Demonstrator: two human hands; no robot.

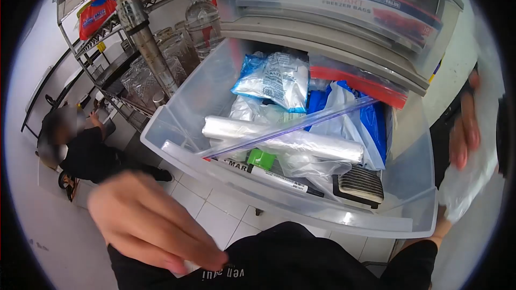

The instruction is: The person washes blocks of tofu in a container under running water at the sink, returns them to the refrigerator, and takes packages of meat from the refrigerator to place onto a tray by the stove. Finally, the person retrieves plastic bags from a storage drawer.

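Note:
My left hand (153, 223) hovers in front of the drawer's left side, its fingers loosely bent and the thumb apart from the fingertips. Nothing shows in it, and it is slightly blurred. At the far right my right hand (465, 137) grips a translucent plastic bag (475, 180), which partly covers it and hangs down beside the drawer. Between my hands, the clear plastic drawer (215, 188) is pulled out. Inside are a blue-and-white plastic packet (277, 80), a rolled clear plastic bag (285, 138), a purple-edged plastic strip (301, 127), a marker (285, 180) and a striped eraser (360, 183).
Above the pulled-out drawer, another drawer holds a freezer bag box (357, 8). A wire shelf (121, 24) with clear containers (201, 24) and a red bag (97, 13) stands at left. Another person (80, 145) in black is beyond it. White floor tiles (217, 220) show below.

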